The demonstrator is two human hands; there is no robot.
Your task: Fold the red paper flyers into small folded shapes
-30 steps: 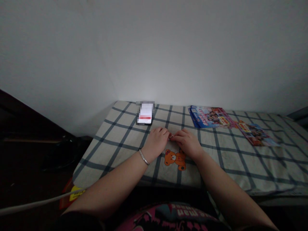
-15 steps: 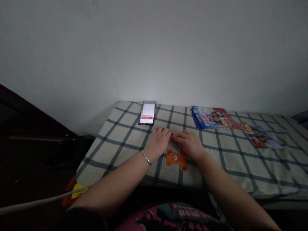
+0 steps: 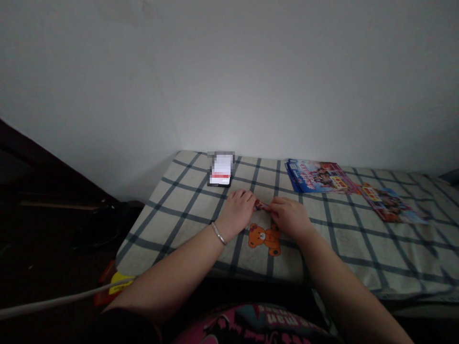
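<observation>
Before us, a cloth-covered table (image 3: 161, 222) in pale, dark-lined check holds a lit phone (image 3: 222, 167) near its back edge; to its right lie colourful stacked leaflets (image 3: 319, 177), another leaflet (image 3: 390, 203) alongside, while a flat orange bear picture (image 3: 264, 240) sits nearer the front

Hands (image 3: 238, 210) partly hide a small reddish piece (image 3: 261, 205); the phone screen (image 3: 222, 167) is blurred.

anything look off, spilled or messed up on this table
Nothing looks spilled. The printed leaflets at the right lie loosely spread instead of squared up, and the checked tablecloth looks wrinkled toward its right end. The reddish strip between left hand and right hand is too small to judge.
</observation>
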